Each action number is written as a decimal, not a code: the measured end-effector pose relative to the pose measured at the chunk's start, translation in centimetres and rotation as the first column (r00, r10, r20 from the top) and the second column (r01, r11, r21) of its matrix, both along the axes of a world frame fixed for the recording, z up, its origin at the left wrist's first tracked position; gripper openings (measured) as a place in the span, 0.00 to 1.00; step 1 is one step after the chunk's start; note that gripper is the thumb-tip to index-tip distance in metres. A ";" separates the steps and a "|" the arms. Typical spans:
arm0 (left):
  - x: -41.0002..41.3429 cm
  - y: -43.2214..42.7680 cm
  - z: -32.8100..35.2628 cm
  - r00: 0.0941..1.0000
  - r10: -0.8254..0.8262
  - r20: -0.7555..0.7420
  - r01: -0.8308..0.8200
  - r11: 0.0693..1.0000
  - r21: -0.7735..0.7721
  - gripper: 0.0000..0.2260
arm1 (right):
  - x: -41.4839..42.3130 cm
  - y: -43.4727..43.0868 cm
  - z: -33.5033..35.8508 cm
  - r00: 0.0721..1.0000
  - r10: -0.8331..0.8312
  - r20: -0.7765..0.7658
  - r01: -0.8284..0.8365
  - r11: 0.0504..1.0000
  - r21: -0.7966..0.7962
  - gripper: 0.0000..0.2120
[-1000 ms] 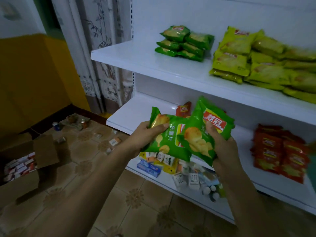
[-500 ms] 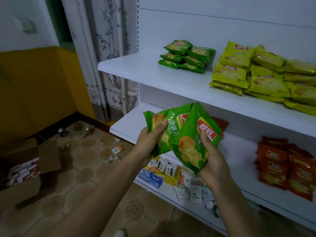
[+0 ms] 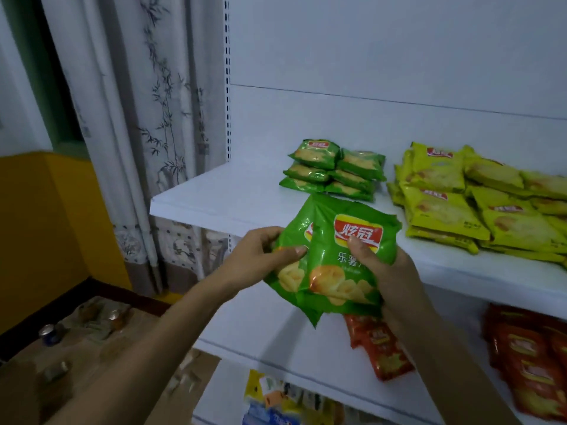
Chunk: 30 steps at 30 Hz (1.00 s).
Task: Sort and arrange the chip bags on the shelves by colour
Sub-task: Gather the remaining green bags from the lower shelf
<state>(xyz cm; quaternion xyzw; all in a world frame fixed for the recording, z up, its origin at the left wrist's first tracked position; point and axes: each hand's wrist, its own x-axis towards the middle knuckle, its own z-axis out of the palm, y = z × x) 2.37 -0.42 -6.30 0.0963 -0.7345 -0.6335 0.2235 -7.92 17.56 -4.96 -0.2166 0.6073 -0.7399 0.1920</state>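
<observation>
Hands both occupied: left hand (image 3: pixel 260 256) grips the left edge of two overlapping green chip bags (image 3: pixel 334 271), thumb on the front, fingers curled behind. The right hand (image 3: pixel 389 271) grips the right side, thumb pressed on the front bag's red logo, fingers wrapped round the back. Held bags are in the air just in front of the front edge of the upper shelf (image 3: pixel 230 197), tilted; cannot tell if they touch it. On the upper shelf toward the back is a green stack (image 3: pixel 334 173), two columns side by side, directly behind the held bags. Right of it on the same shelf, slightly apart, is a yellow pile (image 3: pixel 478 204), loose and overlapping. Below the upper shelf, red bags (image 3: pixel 534 357) lie at the right of the next board down, with a lone red bag (image 3: pixel 380 348) under the held bags. Left of the upper shelf is a patterned curtain (image 3: pixel 147 133).
</observation>
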 end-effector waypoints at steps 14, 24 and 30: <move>-14.5 -14.5 3.1 0.995 0.045 -0.084 -0.045 0.999 0.004 0.10 | -6.0 -8.2 1.5 0.902 -0.387 0.191 0.420 0.887 -0.193 0.17; -16.0 -15.9 0.5 0.994 -0.060 -0.096 0.055 0.997 -0.056 0.09 | -9.5 -10.9 0.9 0.807 -0.492 -0.327 0.486 0.867 -0.106 0.19; -16.3 -16.0 0.2 0.994 -0.057 -0.092 0.050 0.995 -0.084 0.11 | -10.4 -11.0 0.2 0.903 -0.211 -0.374 0.307 0.926 0.219 0.29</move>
